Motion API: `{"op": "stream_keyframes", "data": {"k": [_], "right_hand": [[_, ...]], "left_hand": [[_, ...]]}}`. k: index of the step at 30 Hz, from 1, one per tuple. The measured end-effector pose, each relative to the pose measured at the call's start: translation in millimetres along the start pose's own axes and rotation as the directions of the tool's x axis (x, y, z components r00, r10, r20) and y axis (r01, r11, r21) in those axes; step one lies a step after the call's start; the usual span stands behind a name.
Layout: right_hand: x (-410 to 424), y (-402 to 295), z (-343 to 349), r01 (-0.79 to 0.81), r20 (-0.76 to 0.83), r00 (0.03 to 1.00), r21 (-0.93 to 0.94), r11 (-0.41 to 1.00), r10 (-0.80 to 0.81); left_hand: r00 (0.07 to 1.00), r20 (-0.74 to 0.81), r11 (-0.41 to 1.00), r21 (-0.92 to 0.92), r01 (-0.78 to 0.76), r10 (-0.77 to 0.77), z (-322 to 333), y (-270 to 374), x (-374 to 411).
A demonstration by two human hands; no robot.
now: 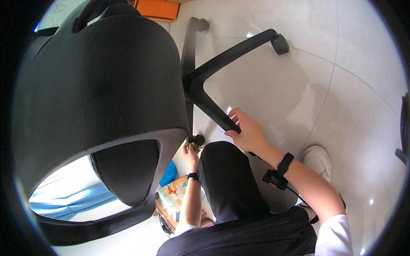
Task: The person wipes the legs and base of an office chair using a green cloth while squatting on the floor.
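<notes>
A black office chair fills the left side, its padded seat (105, 80) close to the camera. From under it spread the legs of a black star base (195, 84). My right hand (248, 131) grips the near end of one leg (221, 113), fingers on the far side and thumb on the near side. Farther left, my left hand (191, 156) holds a greenish cloth (193, 146) against a black caster (200, 139) on another leg. Much of the cloth is hidden by the fingers. A further caster (280, 44) stands on the floor at the upper right leg.
Pale glossy tiles (358, 96) make up the floor. My bent knee (225, 166) is close between both hands. A printed box (174, 195) and a blue item (169, 174) lie beside my left forearm. An orange box (157, 9) sits behind the chair. A black wheeled base part (404, 128) shows at the right rim.
</notes>
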State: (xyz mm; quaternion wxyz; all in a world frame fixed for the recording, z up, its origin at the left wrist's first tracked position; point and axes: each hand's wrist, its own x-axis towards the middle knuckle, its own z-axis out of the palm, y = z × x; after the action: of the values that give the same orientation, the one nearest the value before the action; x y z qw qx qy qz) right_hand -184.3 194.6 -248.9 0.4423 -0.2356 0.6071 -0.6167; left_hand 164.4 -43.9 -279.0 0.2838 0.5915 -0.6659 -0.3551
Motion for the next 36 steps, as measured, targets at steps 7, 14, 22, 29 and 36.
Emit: {"op": "stream_keyframes", "data": {"k": [7,14,22,29,36], "right_hand": [[2,3,0,-0.016,-0.012,1.0,0.008,1.0,0.016],[3,10,-2,-0.056,-0.025,0.998,-0.01,0.998,0.056],[3,6,5,0.009,-0.051,0.999,-0.014,1.0,-0.009],[4,-5,0,-0.052,0.028,0.998,0.004,0.999,0.052],[3,7,6,-0.016,-0.025,1.0,0.021,1.0,0.017]], "left_hand": [[0.896,0.032,0.896,0.034,0.442,-0.443,-7,3,27],[0.975,-0.195,0.992,-0.082,0.093,-0.107,29,-10,-25],[0.904,0.101,0.715,0.577,-0.394,0.416,42,36,-56],[0.92,0.163,0.732,0.563,-0.384,0.356,11,20,-71],[0.859,0.062,0.691,0.565,-0.45,0.508,21,31,-27]]}}
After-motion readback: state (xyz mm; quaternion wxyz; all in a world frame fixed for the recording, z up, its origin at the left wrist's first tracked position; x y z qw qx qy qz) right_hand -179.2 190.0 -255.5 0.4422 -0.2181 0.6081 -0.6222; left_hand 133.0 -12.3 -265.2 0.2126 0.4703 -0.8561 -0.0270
